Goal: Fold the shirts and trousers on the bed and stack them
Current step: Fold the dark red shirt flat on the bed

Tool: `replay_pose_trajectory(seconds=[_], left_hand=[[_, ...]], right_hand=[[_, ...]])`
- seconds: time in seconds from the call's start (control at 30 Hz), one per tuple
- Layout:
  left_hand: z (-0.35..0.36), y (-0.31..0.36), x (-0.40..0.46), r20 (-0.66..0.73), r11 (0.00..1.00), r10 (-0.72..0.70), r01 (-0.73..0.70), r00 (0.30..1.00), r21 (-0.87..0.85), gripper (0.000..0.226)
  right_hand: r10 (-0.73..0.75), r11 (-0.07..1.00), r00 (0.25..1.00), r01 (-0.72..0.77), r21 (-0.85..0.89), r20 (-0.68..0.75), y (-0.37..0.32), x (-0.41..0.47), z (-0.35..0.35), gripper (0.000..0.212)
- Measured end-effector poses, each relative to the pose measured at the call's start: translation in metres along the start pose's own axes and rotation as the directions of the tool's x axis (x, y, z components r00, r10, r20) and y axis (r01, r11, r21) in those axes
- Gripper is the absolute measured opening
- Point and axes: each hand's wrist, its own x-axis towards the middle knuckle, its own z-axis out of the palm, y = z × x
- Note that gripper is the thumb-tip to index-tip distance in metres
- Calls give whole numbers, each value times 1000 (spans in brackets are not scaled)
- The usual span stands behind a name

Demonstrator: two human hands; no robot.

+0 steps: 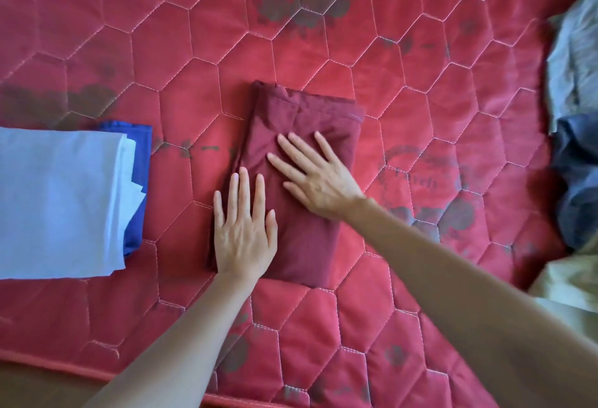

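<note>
Both hands flat on a folded dark red garment (301, 187) lying mid-bed on the red quilted mattress (420, 52), w/ its long side running away from the person. Left hand (244, 229) palm down on the near-left part, fingers spread and straight, gripping nothing. Right hand (312, 174) palm down just beyond it, angled toward the upper left, fingers splayed wide, also gripping nothing, just pressing on cloth. The 2 hands sit close, not touching. Off to the left, well apart from the garment, a stack: folded white piece (58, 204) on top, folded blue piece (139, 181) under it, poking out on the right edge. At the far right edge, an unfolded heap: pale grey-blue cloth (572, 61), dark denim-like cloth (579, 181) below it, pale yellowish cloth (566, 288) nearest the person. Grey printed marks on the mattress cover
</note>
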Motion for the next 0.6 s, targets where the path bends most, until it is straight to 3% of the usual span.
replay_pose_trajectory(seconds=[0.13,0.3,0.47,0.6], left_hand=[[4,-1,0,-35,1000,-4,4,999,3,61],[-1,1,2,-18,999,-53,53,998,4,61],[-17,1,8,-59,940,-340,338,939,-38,68],[-28,3,18,-40,913,-377,363,925,-188,49]], right_hand=[[-25,997,996,31,-70,83,50,53,-10,54],[212,974,969,-220,59,126,69,75,-19,65],[389,918,921,-388,85,2,62,67,-25,70],[465,882,884,-457,118,-52,61,55,-24,62]])
